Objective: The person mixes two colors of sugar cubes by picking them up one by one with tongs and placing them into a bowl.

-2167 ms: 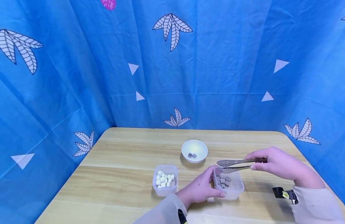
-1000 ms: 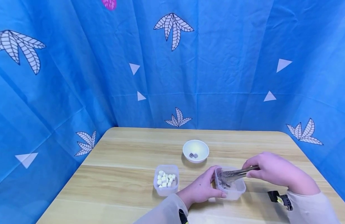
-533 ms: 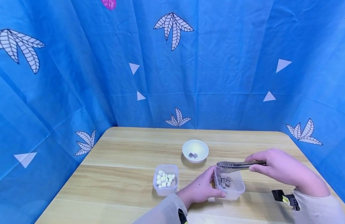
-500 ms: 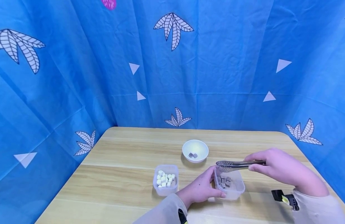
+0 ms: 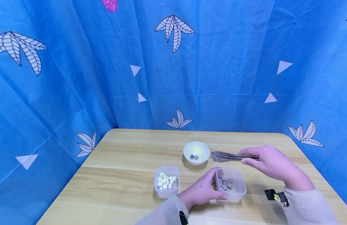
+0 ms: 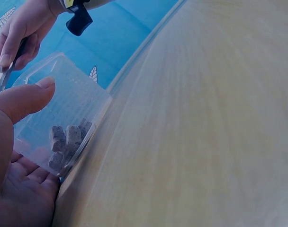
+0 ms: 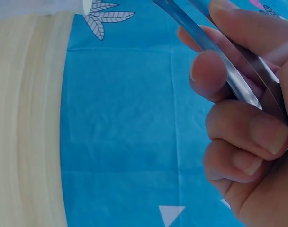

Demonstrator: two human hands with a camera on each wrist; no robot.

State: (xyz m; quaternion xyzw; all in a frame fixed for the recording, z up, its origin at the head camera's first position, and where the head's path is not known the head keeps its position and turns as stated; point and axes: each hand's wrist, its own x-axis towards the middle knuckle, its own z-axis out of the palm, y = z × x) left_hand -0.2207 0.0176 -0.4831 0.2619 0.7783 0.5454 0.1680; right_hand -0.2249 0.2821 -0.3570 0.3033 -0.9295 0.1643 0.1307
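My left hand (image 5: 202,190) grips the left side of a clear plastic container (image 5: 237,182), its thumb on the near wall. Several grey-brown cubes (image 6: 67,139) lie inside that container. In my right hand (image 5: 270,162) is a pair of metal tongs (image 5: 232,157), fingers curled round the handles, as the right wrist view shows. The perforated tong heads are close together above the table, just right of the white bowl (image 5: 202,149); whether a cube sits between them is hard to tell. Two grey-brown cubes (image 5: 194,157) rest at the bottom of the bowl.
Left of my left hand stands a second clear plastic container (image 5: 166,170) with several white cubes (image 5: 165,180). The wooden table (image 5: 128,156) ends at a blue patterned curtain (image 5: 227,62) behind and on both sides.
The tongs went down into the right container, came up with heads closer together, and have moved left and away toward the bowl. My left hand stays on the container.
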